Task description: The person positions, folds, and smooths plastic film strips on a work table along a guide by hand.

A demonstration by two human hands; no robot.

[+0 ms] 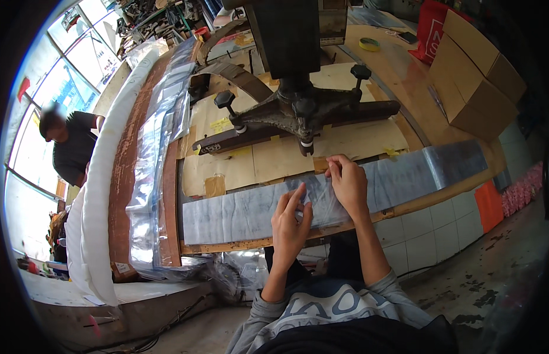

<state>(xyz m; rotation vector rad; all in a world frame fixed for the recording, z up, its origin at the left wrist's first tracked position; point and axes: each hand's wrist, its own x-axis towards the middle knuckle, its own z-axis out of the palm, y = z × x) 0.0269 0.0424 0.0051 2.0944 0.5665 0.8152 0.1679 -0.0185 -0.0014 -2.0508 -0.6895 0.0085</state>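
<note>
My right hand [348,184] is raised over the near edge of the bench with its fingers pinched together at the top of a thin clear plastic film [326,203]. My left hand [291,223] is just left of that film, its thumb and forefinger apart; whether a fingertip touches the film is hard to see. Beneath both hands lies a long strip of greyish plastic sheets [239,213] along the bench edge. Beyond them stands a dark metal press [298,109] with a crossbar [345,115] over a tan board [245,168] patched with tape.
Layered clear plastic sheets [159,135] and a white padded roll [97,177] run along the left. An opened cardboard box [472,76], a red bag [431,29] and a yellow tape roll [369,44] are at the right. Another person [74,141] is at the far left.
</note>
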